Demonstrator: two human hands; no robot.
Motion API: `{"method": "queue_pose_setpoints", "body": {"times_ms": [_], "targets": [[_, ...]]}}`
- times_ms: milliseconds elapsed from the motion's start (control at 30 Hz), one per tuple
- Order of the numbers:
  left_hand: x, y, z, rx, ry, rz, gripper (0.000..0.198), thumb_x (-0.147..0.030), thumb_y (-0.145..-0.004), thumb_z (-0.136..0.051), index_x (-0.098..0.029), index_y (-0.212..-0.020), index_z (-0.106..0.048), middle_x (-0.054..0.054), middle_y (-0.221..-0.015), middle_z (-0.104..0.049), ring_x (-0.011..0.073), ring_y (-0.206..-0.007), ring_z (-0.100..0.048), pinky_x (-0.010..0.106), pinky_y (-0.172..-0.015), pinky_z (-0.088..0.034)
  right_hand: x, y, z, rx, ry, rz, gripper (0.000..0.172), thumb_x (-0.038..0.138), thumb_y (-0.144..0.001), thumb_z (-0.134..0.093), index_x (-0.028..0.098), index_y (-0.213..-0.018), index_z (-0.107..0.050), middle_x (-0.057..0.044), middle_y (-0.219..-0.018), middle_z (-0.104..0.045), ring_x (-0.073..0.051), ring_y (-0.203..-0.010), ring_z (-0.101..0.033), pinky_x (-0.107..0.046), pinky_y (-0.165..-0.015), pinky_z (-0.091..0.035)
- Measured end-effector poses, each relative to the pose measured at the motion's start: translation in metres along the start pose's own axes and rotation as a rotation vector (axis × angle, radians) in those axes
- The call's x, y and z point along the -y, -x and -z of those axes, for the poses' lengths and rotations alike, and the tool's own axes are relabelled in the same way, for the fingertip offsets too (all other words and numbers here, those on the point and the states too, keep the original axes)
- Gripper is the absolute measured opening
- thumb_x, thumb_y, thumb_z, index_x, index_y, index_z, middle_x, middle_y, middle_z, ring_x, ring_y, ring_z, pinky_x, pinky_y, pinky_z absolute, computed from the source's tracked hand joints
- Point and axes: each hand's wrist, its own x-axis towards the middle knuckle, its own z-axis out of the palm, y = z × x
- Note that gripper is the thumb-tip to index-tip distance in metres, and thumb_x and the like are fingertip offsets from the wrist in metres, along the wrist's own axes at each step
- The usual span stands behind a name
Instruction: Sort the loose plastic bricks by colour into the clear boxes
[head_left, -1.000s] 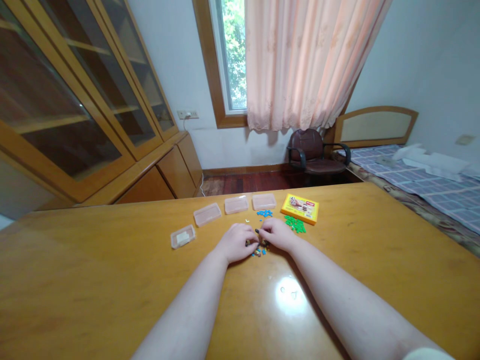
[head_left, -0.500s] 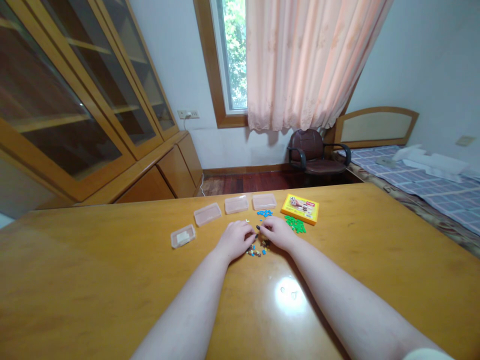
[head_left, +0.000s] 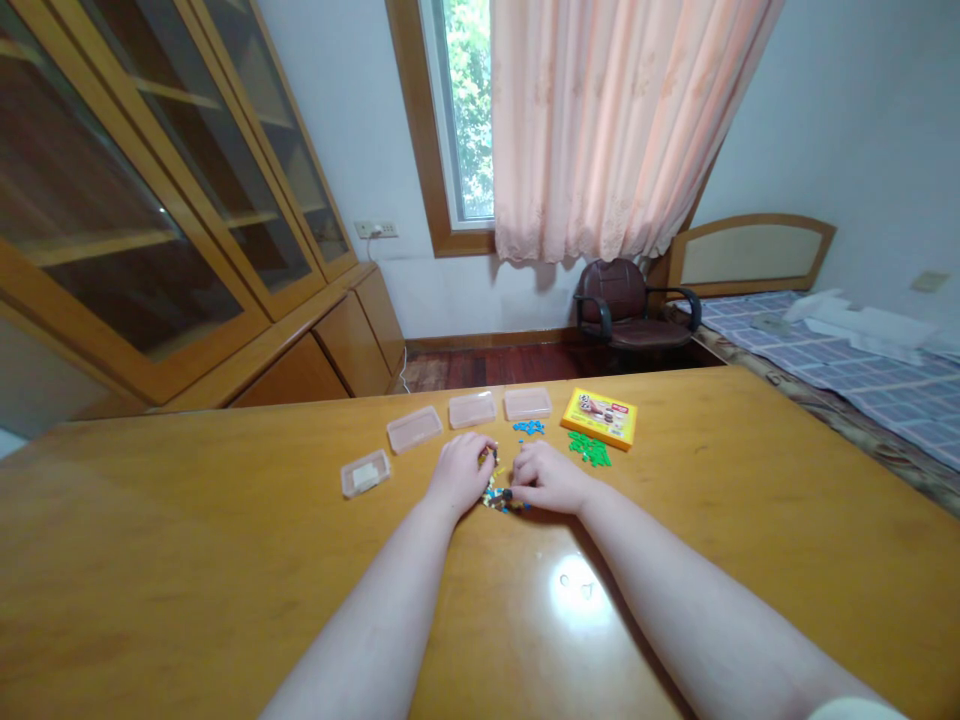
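A loose pile of small mixed plastic pieces (head_left: 495,497), yellow, white, blue and dark, lies on the wooden table between my hands. My left hand (head_left: 463,472) is curled at the pile's left edge, with a few dark and yellow bits at its fingertips; what it grips is too small to make out. From the right, my right hand (head_left: 549,478) reaches in with thumb and fingers apart, one dark-nailed tip touching the pile. Beyond the hands is a cluster of small blue pieces (head_left: 529,427). Green pieces (head_left: 589,449) are heaped just right of my right hand.
A yellow box (head_left: 600,417) lies behind the green heap. Clear plastic trays (head_left: 415,429) stand in an arc at the far side; the leftmost tray (head_left: 365,474) holds something white. Past the table are a chair (head_left: 626,300), a bed (head_left: 847,340) and a glass-fronted cabinet (head_left: 187,190).
My left hand has shifted slightly up and left. The right fingertips have come down and left onto the mixed pieces, which now sit a little further left.
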Motion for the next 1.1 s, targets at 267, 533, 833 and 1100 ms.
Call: {"method": "queue_pose_setpoints", "body": {"times_ms": [267,533,833,1100], "targets": [[0.001,0.0,0.002,0.006,0.042,0.021,0.015,-0.019,-0.081,-0.05,-0.02,-0.09,-0.062,0.004,-0.089,-0.066,0.0184,-0.087,-0.058,0.032,-0.08,-0.045,-0.002,0.001,0.006,-0.059,0.2,-0.305,0.04,0.034,-0.091,-0.048,0.018,-0.058,-0.066,-0.003,-0.063,-0.059,-0.014,-0.067,-0.049,-0.029,-0.069,-0.031],[-0.026,0.006,0.015,0.269,0.017,-0.27,0.007,-0.025,-0.079,-0.056,-0.021,-0.078,-0.062,0.001,-0.078,-0.065,0.0161,-0.078,-0.057,0.029,-0.076,-0.04,-0.008,0.001,0.006,-0.178,0.271,-0.572,0.034,0.031,-0.092,-0.044,0.019,-0.075,-0.07,-0.006,-0.076,-0.064,-0.016,-0.073,-0.053,-0.028,-0.069,-0.033],[-0.041,0.01,0.008,0.326,-0.109,-0.225,0.017,-0.035,-0.074,-0.065,-0.02,-0.073,-0.058,0.001,-0.076,-0.064,0.0181,-0.077,-0.056,0.03,-0.072,-0.038,-0.005,-0.002,0.004,-0.179,0.165,-0.532,0.031,0.027,-0.09,-0.047,0.016,-0.065,-0.063,-0.003,-0.068,-0.061,-0.014,-0.067,-0.051,-0.025,-0.063,-0.032],[-0.032,0.008,0.012,0.279,-0.09,-0.258,0.007,-0.028,-0.079,-0.059,-0.022,-0.081,-0.061,0.002,-0.084,-0.064,0.0181,-0.083,-0.057,0.03,-0.075,-0.039,-0.006,-0.002,0.002,-0.157,0.07,-0.511,0.031,0.024,-0.089,-0.048,0.016,-0.061,-0.06,-0.001,-0.064,-0.056,-0.013,-0.064,-0.047,-0.023,-0.061,-0.03]]}}
